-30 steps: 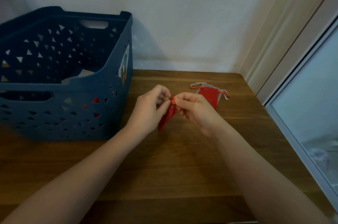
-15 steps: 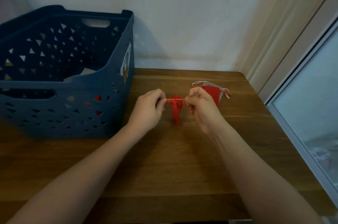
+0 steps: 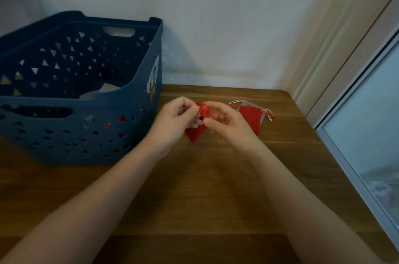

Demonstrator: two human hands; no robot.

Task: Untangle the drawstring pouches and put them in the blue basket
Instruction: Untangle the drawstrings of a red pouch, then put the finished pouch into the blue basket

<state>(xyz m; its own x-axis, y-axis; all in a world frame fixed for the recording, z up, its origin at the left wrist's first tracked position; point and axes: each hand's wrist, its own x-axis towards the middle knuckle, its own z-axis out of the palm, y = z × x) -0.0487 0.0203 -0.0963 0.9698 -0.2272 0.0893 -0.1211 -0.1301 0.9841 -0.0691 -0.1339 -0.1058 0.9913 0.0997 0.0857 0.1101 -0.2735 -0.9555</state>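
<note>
A small red drawstring pouch (image 3: 195,134) hangs between my hands above the wooden table (image 3: 205,188). My left hand (image 3: 176,120) pinches its gathered top and orange string. My right hand (image 3: 226,122) pinches the string on the other side, fingers curled. Behind my right hand lie another red pouch (image 3: 250,114) and a grey pouch (image 3: 262,118) under it, with white and orange strings. The blue basket (image 3: 121,99) stands at the left; red and pale pouches show inside through its holes.
A white wall runs behind the table. A window frame (image 3: 349,155) borders the table's right edge. The table's rounded far right corner lies just beyond the loose pouches.
My hands pulled the string out sideways half a second ago; now they have come back together at the pouch's top, and the pouch hangs lower and to the left.
</note>
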